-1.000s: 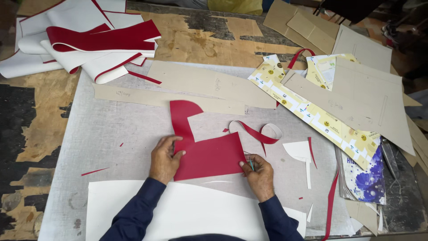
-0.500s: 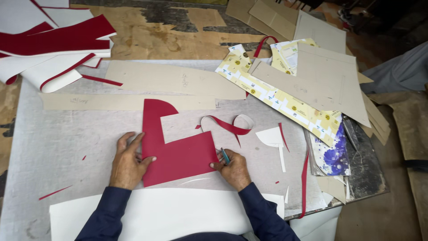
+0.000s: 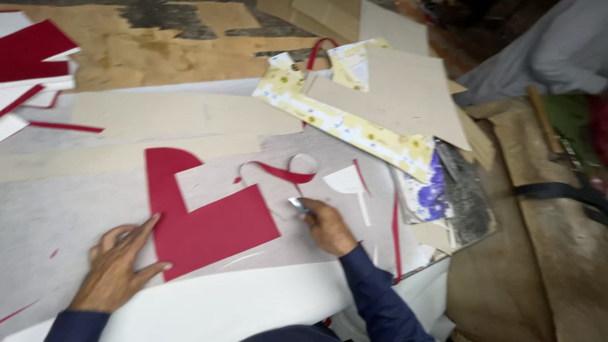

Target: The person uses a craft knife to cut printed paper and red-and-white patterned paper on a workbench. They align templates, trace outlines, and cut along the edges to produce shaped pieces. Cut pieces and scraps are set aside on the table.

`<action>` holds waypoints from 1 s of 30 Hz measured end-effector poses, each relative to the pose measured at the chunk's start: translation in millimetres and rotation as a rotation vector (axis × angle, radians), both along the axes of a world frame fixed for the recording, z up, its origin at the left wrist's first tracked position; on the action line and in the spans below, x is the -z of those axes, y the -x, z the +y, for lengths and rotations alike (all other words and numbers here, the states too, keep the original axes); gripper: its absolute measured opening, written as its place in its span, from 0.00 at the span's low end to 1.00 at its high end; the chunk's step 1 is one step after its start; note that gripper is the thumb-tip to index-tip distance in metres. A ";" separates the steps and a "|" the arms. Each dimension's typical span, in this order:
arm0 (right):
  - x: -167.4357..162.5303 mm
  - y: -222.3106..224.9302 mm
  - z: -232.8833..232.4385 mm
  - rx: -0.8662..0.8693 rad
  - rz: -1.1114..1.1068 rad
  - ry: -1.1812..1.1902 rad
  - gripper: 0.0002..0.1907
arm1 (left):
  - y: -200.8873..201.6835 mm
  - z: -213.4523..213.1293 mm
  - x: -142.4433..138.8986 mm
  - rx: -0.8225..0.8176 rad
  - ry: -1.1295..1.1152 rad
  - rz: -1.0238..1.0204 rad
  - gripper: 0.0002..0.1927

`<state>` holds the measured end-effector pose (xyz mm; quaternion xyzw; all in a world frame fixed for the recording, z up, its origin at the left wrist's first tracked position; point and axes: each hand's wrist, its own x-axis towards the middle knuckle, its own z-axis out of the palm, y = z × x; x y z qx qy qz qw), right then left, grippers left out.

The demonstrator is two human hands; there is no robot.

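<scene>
White sheet point(image 3: 253, 310) lies nearest you, running across the bottom edge under both forearms. Your left hand point(image 3: 120, 263) rests flat with fingers spread at about 8 o'clock in the view, fingertips pressing the lower left edge of the red cut piece point(image 3: 202, 221); it grips nothing, only pins. Your right hand point(image 3: 329, 225) sits at about 5 o'clock, curled closed around a small metal blade point(image 3: 297, 204) whose tip pokes out toward 10 o'clock. The red cut piece lies between your hands on the grey work board point(image 3: 76, 209), its broad body touching your left fingers and just beside the blade, with a narrower arm rising toward 12 o'clock and ending in a rounded top. From the blade, the piece lies at 9 o'clock; its long axis runs from lower right to upper left. Your left hand is the one in contact, your right close by its right corner.

Just beyond the blade, a curled red strip point(image 3: 278, 170) and a white offcut point(image 3: 345, 180) lie loose. Farther, at 1 o'clock, a long yellow flowered sheet point(image 3: 342, 123) slants under a plain grey card point(image 3: 392, 95). At 3 o'clock, a purple-and-white printed sheet point(image 3: 430, 193) peeks out. Far at 10 o'clock, red and white stacked pieces point(image 3: 31, 57) sit on the worn wooden table point(image 3: 158, 44).
</scene>
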<state>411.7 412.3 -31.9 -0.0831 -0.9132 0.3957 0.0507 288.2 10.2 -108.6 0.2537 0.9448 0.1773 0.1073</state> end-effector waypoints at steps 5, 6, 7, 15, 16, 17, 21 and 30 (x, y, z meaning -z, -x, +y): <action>6.7 20.7 -19.2 -0.187 0.007 0.031 0.16 | 9.7 -12.5 -25.6 0.079 -0.169 -0.109 0.64; 8.4 25.9 -35.4 -0.237 0.000 0.033 0.17 | 9.9 -14.8 -29.6 0.070 -0.166 -0.134 0.67; 8.0 29.9 -51.3 -0.271 -0.009 0.028 0.18 | 9.0 -15.9 -32.8 0.078 -0.172 -0.162 0.69; 28.4 73.3 -190.8 -0.623 0.268 -0.132 0.17 | 6.1 -20.2 -33.7 0.039 -0.137 -0.176 0.73; 30.4 78.9 -197.1 -0.628 0.298 -0.122 0.17 | 7.1 -20.9 -31.5 0.038 -0.123 -0.178 0.73; 31.5 83.8 -201.3 -0.622 0.282 -0.140 0.18 | 7.3 -21.7 -29.5 0.041 -0.130 -0.177 0.73; 35.8 102.8 -208.7 -0.624 0.287 -0.213 0.17 | 9.9 -24.1 -23.1 0.041 -0.148 -0.177 0.73; 40.9 103.5 -211.2 -0.654 0.333 -0.208 0.18 | 13.0 -21.2 -21.7 0.027 -0.172 -0.195 0.73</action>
